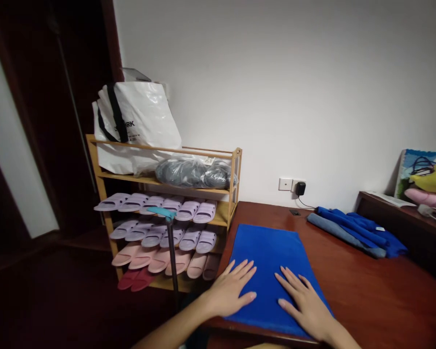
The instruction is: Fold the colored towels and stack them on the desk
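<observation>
A blue cloth (271, 257), like a towel, lies flat and smooth on the reddish-brown wooden table (370, 295), reaching close to its front and left edges. My left hand (232, 287) rests palm down on the cloth's left side, fingers spread. On the right side of the same cloth lies my right hand (303, 300), also palm down with its fingers apart. Neither hand grips anything. Farther right on the table sits a loose heap of blue cloth (363, 228), with a folded grey-blue cloth (345, 235) along its near left side.
Left of the table stands a wooden shoe rack (236, 169) with rows of purple slippers (189, 211) and pink slippers (160, 261), topped by a white bag (145, 114). A black pole (172, 252) stands before it. A black charger (300, 188) is plugged into the wall.
</observation>
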`<state>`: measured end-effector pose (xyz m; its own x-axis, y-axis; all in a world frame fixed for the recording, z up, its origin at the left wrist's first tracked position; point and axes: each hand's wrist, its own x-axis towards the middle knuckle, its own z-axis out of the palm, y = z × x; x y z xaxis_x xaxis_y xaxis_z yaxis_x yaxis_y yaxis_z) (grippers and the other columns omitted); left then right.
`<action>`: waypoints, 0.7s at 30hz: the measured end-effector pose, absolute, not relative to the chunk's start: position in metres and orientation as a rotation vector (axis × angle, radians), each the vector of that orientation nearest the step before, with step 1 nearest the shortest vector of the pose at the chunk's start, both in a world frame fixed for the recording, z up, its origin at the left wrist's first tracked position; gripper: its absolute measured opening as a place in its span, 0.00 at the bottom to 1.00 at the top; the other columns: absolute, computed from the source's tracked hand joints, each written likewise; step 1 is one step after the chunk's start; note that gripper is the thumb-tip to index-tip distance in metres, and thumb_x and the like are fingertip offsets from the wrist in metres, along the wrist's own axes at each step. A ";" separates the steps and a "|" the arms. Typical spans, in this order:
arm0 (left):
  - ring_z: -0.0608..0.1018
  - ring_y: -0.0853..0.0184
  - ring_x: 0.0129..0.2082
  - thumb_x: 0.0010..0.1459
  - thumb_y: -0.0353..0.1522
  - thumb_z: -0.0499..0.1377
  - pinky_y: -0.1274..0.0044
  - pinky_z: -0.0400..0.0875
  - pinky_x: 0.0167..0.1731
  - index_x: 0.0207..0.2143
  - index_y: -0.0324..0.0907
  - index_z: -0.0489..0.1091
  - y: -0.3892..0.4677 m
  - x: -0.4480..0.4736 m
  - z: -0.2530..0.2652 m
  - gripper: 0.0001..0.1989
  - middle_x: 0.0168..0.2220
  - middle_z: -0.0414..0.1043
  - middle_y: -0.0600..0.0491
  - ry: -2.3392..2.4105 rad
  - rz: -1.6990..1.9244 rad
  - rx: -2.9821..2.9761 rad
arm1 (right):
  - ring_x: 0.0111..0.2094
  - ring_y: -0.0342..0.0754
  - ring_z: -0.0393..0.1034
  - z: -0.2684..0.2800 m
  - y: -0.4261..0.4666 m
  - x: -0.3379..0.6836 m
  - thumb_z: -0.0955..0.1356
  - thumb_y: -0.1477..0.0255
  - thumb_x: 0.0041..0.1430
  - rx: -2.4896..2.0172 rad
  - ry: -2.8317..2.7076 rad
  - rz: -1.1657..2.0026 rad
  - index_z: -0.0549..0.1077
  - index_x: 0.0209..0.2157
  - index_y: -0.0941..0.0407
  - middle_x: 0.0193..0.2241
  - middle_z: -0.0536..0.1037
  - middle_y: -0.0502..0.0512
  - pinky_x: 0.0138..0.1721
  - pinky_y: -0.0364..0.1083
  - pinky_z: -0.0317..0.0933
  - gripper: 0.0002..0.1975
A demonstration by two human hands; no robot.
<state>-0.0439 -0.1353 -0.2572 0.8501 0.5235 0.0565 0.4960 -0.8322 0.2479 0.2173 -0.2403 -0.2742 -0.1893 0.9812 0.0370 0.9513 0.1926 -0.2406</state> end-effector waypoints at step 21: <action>0.41 0.51 0.65 0.64 0.50 0.43 0.48 0.33 0.57 0.65 0.51 0.44 -0.159 -0.020 -0.271 0.31 0.67 0.37 0.51 0.842 0.219 2.830 | 0.65 0.54 0.39 -0.328 -0.268 0.232 0.55 0.47 0.58 -2.092 -1.977 -0.225 0.47 0.62 0.41 0.64 0.46 0.44 0.61 0.60 0.46 0.33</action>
